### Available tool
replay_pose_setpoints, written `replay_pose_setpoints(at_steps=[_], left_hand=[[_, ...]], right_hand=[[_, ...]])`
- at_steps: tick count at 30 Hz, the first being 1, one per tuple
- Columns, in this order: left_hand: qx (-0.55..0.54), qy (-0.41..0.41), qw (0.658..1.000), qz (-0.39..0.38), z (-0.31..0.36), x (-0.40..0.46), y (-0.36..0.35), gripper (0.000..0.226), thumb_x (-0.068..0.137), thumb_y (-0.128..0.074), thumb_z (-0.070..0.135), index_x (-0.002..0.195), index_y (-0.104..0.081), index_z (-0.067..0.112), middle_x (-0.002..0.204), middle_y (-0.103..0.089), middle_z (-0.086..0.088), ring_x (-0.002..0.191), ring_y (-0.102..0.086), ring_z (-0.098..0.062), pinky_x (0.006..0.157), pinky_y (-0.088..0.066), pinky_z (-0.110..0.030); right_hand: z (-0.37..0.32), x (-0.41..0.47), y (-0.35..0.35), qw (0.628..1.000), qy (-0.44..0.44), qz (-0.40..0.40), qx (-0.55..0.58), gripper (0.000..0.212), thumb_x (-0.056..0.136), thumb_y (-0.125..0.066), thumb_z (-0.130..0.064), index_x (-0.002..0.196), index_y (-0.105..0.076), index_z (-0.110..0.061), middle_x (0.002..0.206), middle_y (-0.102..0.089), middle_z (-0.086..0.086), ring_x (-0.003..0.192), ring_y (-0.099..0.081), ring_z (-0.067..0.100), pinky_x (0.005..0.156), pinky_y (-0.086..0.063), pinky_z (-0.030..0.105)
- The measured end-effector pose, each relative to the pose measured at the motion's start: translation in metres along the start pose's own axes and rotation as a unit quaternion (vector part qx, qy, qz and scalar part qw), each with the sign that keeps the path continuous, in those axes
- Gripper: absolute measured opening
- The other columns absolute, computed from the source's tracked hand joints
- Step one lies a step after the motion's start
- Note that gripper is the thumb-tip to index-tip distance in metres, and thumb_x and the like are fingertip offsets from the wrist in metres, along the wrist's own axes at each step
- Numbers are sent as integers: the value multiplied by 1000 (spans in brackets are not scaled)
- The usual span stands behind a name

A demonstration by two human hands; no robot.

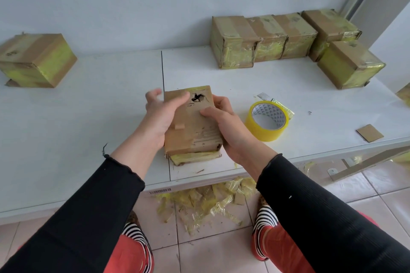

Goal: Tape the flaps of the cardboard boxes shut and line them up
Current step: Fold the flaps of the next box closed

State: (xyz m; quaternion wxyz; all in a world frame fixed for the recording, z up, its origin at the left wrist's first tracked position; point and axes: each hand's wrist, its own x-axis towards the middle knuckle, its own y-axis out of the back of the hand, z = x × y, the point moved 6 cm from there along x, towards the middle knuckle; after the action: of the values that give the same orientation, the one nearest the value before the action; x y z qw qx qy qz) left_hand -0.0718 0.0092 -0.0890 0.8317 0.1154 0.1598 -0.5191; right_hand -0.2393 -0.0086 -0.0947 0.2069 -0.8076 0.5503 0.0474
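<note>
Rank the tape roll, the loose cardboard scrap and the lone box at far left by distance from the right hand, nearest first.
1. Tape roll, just right of the right hand.
2. Cardboard scrap, farther right by the table edge.
3. Lone box, far left.

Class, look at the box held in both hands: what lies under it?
The box rests on the white table. A yellow-taped flap juts out beneath its near edge. The box covers whatever else is under it.
</note>
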Motion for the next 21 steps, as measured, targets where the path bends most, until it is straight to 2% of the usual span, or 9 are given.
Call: replay_pose_setpoints(at_steps=[2,4,7,10,14,16,18,21], left_hand=[[59,-42,997,4,4,5,-3,58,81,-84,44,128,-53,30,134,-51,-2,108,-65,-21,67,-61,-38],[41,-33,999,-6,3,7,-6,46,79,-86,40,113,-59,24,121,-67,-8,95,-72,-23,63,-62,-41],[61,-52,997,4,6,9,-7,50,76,-90,44,107,-57,21,104,-73,-4,88,-73,-22,67,-59,-39],[97,-76,992,19,10,10,-11,54,75,-90,46,107,-56,19,104,-71,-2,90,-71,-20,68,-56,-34],[122,-92,988,27,12,10,-11,49,76,-89,45,101,-55,22,103,-69,-1,88,-70,-18,49,-50,-23],[118,-96,988,29,13,9,-11,49,76,-89,46,101,-55,23,102,-70,0,87,-70,-17,48,-50,-23],[114,-97,988,30,13,7,-12,50,75,-90,47,100,-54,24,102,-70,1,86,-71,-16,45,-50,-22],[143,-102,984,34,13,8,-12,51,75,-90,48,101,-53,26,103,-69,2,90,-70,-17,66,-57,-31]], right_hand=[[-1,2,-4,1000,-2,11,3,30,101,-61,-22,130,-52,-18,113,-66,3,95,-67,16,76,-58,32],[-2,4,-4,1000,-3,21,-1,30,103,-60,-25,130,-50,-13,114,-65,5,96,-66,18,81,-59,37],[-4,6,-3,999,9,43,-31,31,101,-64,-28,124,-50,-11,114,-67,10,91,-68,17,81,-60,39],[-5,10,-2,996,22,69,-44,25,98,-69,-25,112,-51,-13,102,-68,7,77,-68,16,65,-60,32],[-5,15,0,993,26,94,-62,22,96,-70,-24,101,-50,-16,100,-67,9,75,-66,18,57,-56,31],[-6,17,1,991,36,109,-68,23,96,-70,-30,96,-51,-17,97,-67,7,74,-65,18,57,-54,30],[-7,19,3,989,39,126,-74,27,97,-67,-38,92,-51,-17,94,-64,7,77,-64,20,65,-54,36],[-9,23,3,986,41,136,-82,27,99,-63,-39,91,-50,-16,94,-61,9,80,-62,23,70,-53,41]])
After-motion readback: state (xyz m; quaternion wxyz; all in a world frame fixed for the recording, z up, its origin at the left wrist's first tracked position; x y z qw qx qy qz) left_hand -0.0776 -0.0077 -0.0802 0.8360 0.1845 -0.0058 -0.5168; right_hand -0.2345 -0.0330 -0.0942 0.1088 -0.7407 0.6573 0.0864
